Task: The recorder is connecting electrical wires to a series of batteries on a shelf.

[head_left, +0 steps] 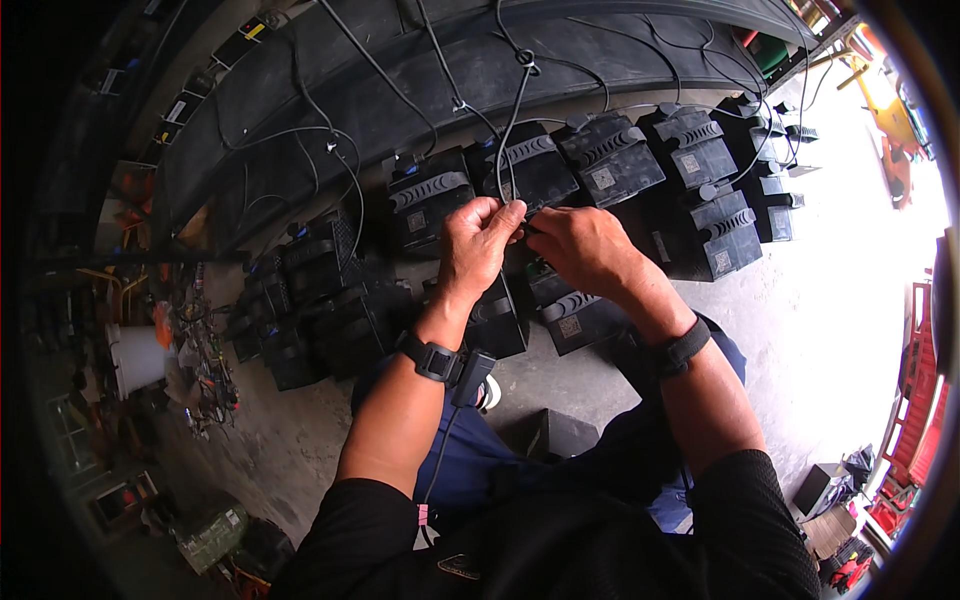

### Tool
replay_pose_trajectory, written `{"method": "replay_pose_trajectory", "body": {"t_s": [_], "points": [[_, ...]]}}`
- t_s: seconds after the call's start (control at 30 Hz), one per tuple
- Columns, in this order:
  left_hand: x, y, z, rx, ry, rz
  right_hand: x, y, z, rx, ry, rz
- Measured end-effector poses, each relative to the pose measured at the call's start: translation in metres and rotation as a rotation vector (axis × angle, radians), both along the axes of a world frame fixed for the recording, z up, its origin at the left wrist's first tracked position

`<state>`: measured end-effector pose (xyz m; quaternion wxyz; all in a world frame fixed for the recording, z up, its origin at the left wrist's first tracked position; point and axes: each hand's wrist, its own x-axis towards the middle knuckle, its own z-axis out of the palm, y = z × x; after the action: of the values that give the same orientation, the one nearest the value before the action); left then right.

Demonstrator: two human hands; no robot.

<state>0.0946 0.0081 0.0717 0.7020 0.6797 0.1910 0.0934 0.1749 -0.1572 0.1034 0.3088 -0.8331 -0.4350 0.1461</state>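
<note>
Two strands of a black cable come down from the shelf into my left hand, where thumb and fingers pinch them. Close beside it, my right hand is closed with its fingertips on a short dark end of the cable; the fingers partly hide that end. Behind and below both hands stand black boxes with ribbed handles and square code labels. One such box is just beyond my left hand, and another box is below my right hand.
A long dark shelf crosses the far side, with several cables hanging from it. More black boxes stand at right. A white bucket and a pile of cables lie at left. Red racks stand far right.
</note>
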Motion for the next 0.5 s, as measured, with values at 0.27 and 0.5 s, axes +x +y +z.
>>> {"method": "replay_pose_trajectory", "body": {"t_s": [0.27,0.5], "points": [[-0.0001,-0.0031,0.0036,0.044,-0.004,0.0,-0.0004,-0.0003,0.0052,0.007,0.015,-0.012],[0.0003,-0.0041,0.0037,0.043,-0.005,-0.015,0.0001,-0.0009,0.0064,-0.01,0.031,-0.003]]}}
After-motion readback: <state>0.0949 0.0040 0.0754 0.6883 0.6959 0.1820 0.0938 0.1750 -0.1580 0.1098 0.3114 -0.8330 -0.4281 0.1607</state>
